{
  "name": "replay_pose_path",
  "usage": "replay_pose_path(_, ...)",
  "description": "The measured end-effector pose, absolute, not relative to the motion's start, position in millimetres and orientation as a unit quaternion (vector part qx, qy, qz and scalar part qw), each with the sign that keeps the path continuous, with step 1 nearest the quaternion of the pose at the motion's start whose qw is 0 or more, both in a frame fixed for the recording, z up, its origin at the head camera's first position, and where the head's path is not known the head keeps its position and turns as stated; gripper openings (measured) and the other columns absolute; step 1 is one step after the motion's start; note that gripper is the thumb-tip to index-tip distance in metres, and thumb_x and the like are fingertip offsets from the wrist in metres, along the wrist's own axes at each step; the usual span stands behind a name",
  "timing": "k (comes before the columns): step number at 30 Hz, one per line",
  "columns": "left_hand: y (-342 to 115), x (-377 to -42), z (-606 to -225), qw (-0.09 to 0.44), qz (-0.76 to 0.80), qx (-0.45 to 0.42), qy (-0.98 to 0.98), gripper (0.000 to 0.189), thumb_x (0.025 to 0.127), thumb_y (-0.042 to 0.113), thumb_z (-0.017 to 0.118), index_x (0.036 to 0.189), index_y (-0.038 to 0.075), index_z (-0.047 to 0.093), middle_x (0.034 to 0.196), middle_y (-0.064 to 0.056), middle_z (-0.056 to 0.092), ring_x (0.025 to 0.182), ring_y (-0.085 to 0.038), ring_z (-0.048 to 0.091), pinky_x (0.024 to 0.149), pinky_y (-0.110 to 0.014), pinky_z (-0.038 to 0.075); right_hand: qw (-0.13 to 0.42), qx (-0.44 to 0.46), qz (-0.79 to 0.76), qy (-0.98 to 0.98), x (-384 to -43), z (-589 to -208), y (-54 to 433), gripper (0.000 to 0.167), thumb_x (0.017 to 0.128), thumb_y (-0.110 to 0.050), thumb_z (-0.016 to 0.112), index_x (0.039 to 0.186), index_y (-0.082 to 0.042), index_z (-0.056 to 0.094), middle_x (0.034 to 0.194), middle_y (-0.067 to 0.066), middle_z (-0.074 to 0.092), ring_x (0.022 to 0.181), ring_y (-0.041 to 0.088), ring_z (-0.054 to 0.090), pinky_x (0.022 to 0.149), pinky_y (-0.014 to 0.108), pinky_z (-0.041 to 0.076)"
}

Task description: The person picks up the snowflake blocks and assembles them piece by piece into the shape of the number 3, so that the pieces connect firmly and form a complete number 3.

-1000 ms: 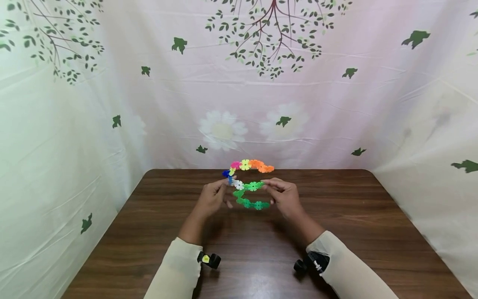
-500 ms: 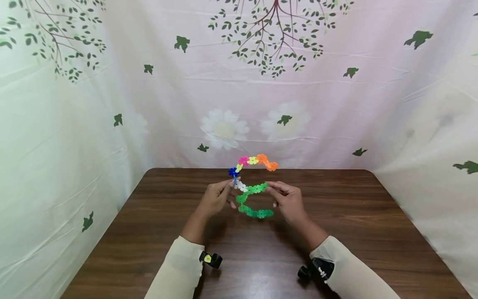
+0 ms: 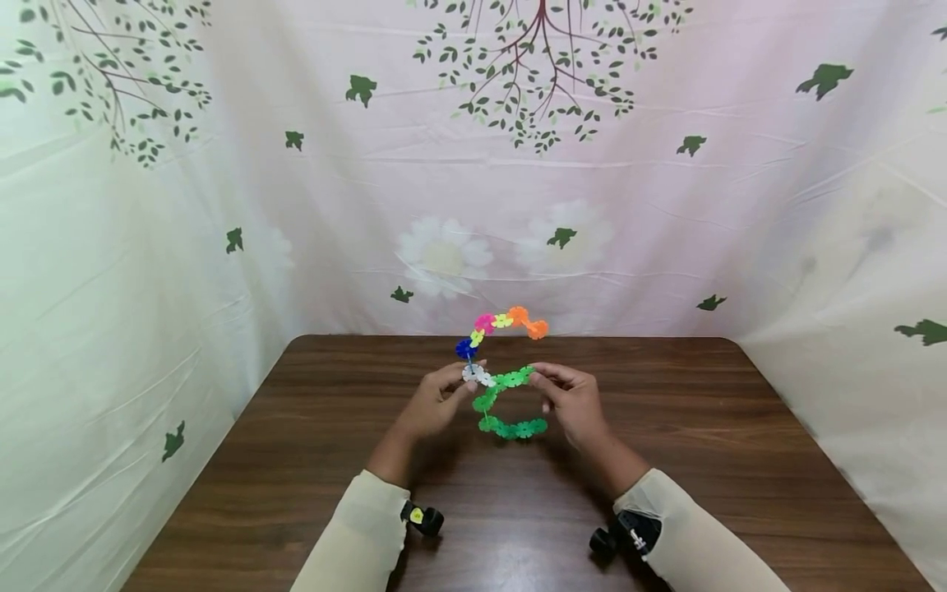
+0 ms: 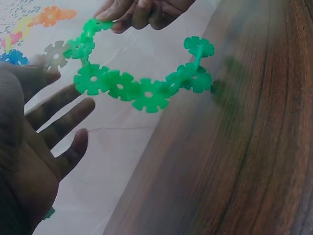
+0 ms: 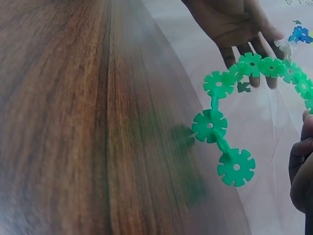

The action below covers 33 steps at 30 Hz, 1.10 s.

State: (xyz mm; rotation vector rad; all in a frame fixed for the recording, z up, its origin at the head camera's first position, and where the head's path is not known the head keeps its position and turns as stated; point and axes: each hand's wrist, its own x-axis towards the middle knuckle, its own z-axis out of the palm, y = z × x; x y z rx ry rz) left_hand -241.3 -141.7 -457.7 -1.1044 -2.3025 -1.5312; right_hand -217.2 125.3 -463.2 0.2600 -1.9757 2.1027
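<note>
A string of interlocking plastic snowflake discs point(image 3: 510, 379) is held up over the table, bent roughly like an E. From its orange end disc point(image 3: 538, 330) it runs through yellow, pink and a dark blue disc point(image 3: 466, 349) to white, then green. Thumb and forefinger of my left hand point(image 3: 438, 403) pinch a white disc point(image 3: 485, 378) on the left side. At the tip of the middle green arm, my right hand point(image 3: 579, 400) pinches the end disc. The lower green arm point(image 5: 236, 177) hangs free, close over the tabletop in both wrist views.
Brown wood-grain table point(image 3: 518, 526) lies under both hands. A pale cloth point(image 3: 473, 189) printed with leaves, birds and daisies hangs behind it and along both sides. Black wrist cameras point(image 3: 602, 541) sit at both cuffs.
My left fingers have shifted from near the blue and white joint onto the white disc. The lower green arm has dropped lower, and the discs have moved slightly right.
</note>
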Motion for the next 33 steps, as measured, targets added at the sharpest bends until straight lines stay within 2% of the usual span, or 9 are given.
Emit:
replay_pose_path(3, -140, -238, -458, 0.04, -0.528, -0.355, -0.771, 0.026, 0.111, 0.008, 0.062, 0.134, 0.003, 0.074, 0.159, -0.018, 0.062, 0.116, -0.009, 0.067, 0.087, -0.028, 0.057, 0.125, 0.088, 0.719, -0.678, -215, -465, 125, 0.027, 0.103, -0.002, 0.073, 0.125, 0.014, 0.074, 0.087, -0.007, 0.079, 0.053, 0.008, 0.056, 0.055, 0.023, 0.051)
replay_pose_path(6, -138, -234, -458, 0.019, -0.542, -0.347, -0.766, 0.027, 0.111, 0.01, 0.063, 0.135, 0.004, 0.074, 0.16, -0.015, 0.06, 0.116, -0.003, 0.066, 0.086, -0.027, 0.057, 0.12, 0.086, 0.717, -0.681, -213, -465, 124, 0.03, 0.104, -0.003, 0.073, 0.128, 0.015, 0.072, 0.088, -0.003, 0.08, 0.054, 0.008, 0.057, 0.055, 0.023, 0.051)
replay_pose_path(8, -137, -232, -457, 0.017, -0.549, -0.341, -0.763, 0.026, 0.111, 0.011, 0.063, 0.133, 0.005, 0.076, 0.159, -0.013, 0.062, 0.115, -0.002, 0.067, 0.086, -0.027, 0.057, 0.119, 0.087, 0.718, -0.68, -211, -466, 123, 0.033, 0.104, -0.004, 0.072, 0.131, 0.016, 0.07, 0.089, -0.001, 0.08, 0.054, 0.008, 0.057, 0.055, 0.024, 0.052)
replay_pose_path(12, -133, -229, -456, 0.03, -0.552, -0.329, -0.766, 0.023, 0.111, 0.011, 0.064, 0.129, 0.005, 0.078, 0.154, -0.01, 0.067, 0.11, -0.006, 0.069, 0.086, -0.025, 0.058, 0.122, 0.098, 0.715, -0.682, -210, -468, 124, 0.035, 0.105, -0.005, 0.072, 0.134, 0.014, 0.069, 0.089, -0.005, 0.079, 0.054, 0.009, 0.058, 0.056, 0.024, 0.053)
replay_pose_path(16, -130, -227, -455, 0.033, -0.563, -0.322, -0.761, 0.022, 0.109, 0.01, 0.068, 0.126, 0.002, 0.079, 0.149, -0.014, 0.07, 0.115, -0.008, 0.072, 0.085, -0.025, 0.059, 0.129, 0.101, 0.711, -0.684, -210, -468, 124, 0.032, 0.105, -0.006, 0.072, 0.135, 0.008, 0.072, 0.093, -0.003, 0.078, 0.054, 0.009, 0.057, 0.057, 0.024, 0.054)
replay_pose_path(19, -129, -226, -455, 0.026, -0.574, -0.316, -0.755, 0.021, 0.107, 0.009, 0.07, 0.123, -0.001, 0.079, 0.147, -0.017, 0.071, 0.113, -0.005, 0.071, 0.081, -0.022, 0.056, 0.132, 0.093, 0.71, -0.685, -211, -468, 124, 0.031, 0.105, -0.005, 0.072, 0.133, 0.008, 0.073, 0.095, -0.001, 0.078, 0.054, 0.009, 0.057, 0.057, 0.024, 0.054)
replay_pose_path(24, -128, -226, -454, 0.019, -0.588, -0.321, -0.742, 0.022, 0.104, 0.003, 0.071, 0.124, -0.005, 0.078, 0.146, -0.019, 0.07, 0.108, 0.001, 0.069, 0.078, -0.02, 0.054, 0.131, 0.086, 0.711, -0.686, -212, -468, 122, 0.031, 0.105, -0.003, 0.072, 0.132, 0.011, 0.071, 0.093, -0.012, 0.076, 0.054, 0.008, 0.056, 0.056, 0.023, 0.054)
replay_pose_path(28, -124, -227, -453, 0.027, -0.596, -0.322, -0.735, 0.026, 0.102, -0.001, 0.073, 0.126, -0.006, 0.077, 0.143, -0.021, 0.071, 0.102, 0.0, 0.068, 0.078, -0.019, 0.053, 0.134, 0.097, 0.716, -0.679, -216, -468, 125, 0.033, 0.104, -0.001, 0.072, 0.135, 0.011, 0.07, 0.095, -0.011, 0.076, 0.053, 0.008, 0.057, 0.055, 0.022, 0.054)
replay_pose_path(33, -117, -229, -453, 0.037, -0.612, -0.314, -0.725, 0.03, 0.099, -0.008, 0.073, 0.129, -0.008, 0.076, 0.14, -0.026, 0.071, 0.106, -0.001, 0.072, 0.085, -0.018, 0.059, 0.134, 0.105, 0.726, -0.666, -222, -469, 126, 0.035, 0.103, 0.001, 0.072, 0.136, 0.012, 0.068, 0.097, -0.008, 0.076, 0.053, 0.007, 0.058, 0.053, 0.021, 0.054)
